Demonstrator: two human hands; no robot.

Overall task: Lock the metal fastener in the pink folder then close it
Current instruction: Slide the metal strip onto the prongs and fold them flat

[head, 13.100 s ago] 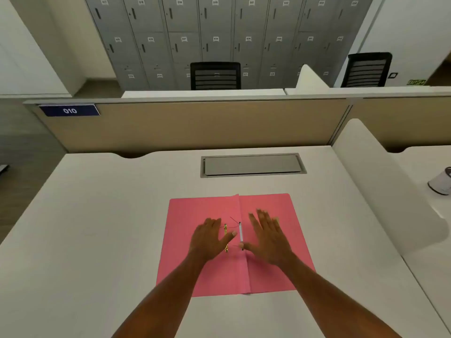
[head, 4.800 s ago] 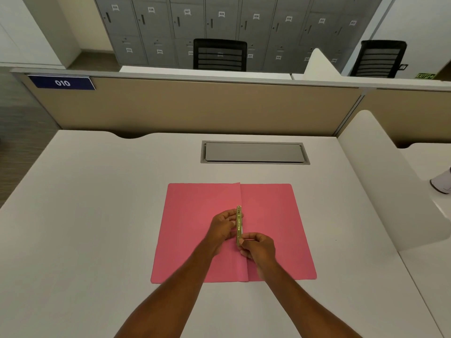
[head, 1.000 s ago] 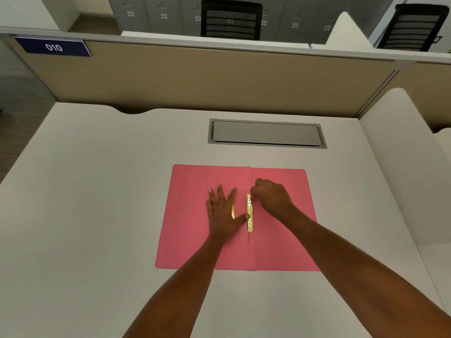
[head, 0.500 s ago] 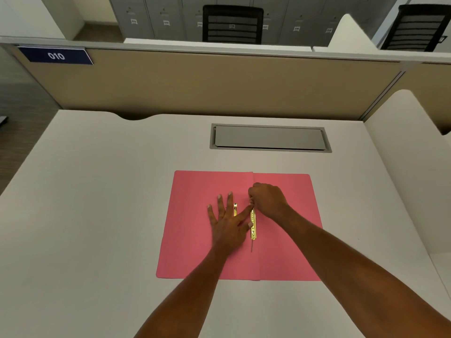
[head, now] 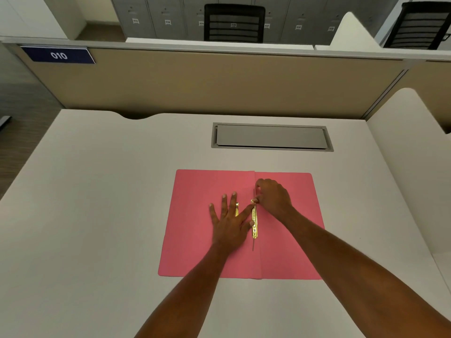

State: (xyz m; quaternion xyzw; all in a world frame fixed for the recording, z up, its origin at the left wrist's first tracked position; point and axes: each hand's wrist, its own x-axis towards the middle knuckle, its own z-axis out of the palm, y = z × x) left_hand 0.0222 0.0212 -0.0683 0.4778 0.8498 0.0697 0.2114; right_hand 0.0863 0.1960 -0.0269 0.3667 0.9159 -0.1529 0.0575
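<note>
The pink folder (head: pixel 195 230) lies open and flat on the white desk. A gold metal fastener bar (head: pixel 254 223) runs along the centre fold, with a thin prong sticking out below it. A second small gold piece (head: pixel 236 208) shows between my left fingers. My left hand (head: pixel 229 220) lies spread flat on the left leaf, index finger and thumb touching the bar. My right hand (head: pixel 272 197) is curled over the bar's far end, fingertips pinched on it.
A grey cable hatch (head: pixel 271 137) is set into the white desk (head: pixel 97 191) behind the folder. A beige partition (head: pixel 219 81) with a "010" label closes the far edge. A white divider (head: pixel 410 154) stands at the right. Black chairs and lockers lie beyond.
Over the last second my right hand has stayed at the fastener bar's far end, fingers working it. My left hand stays flat. Earlier, both hands pressed the bar onto the prongs.
</note>
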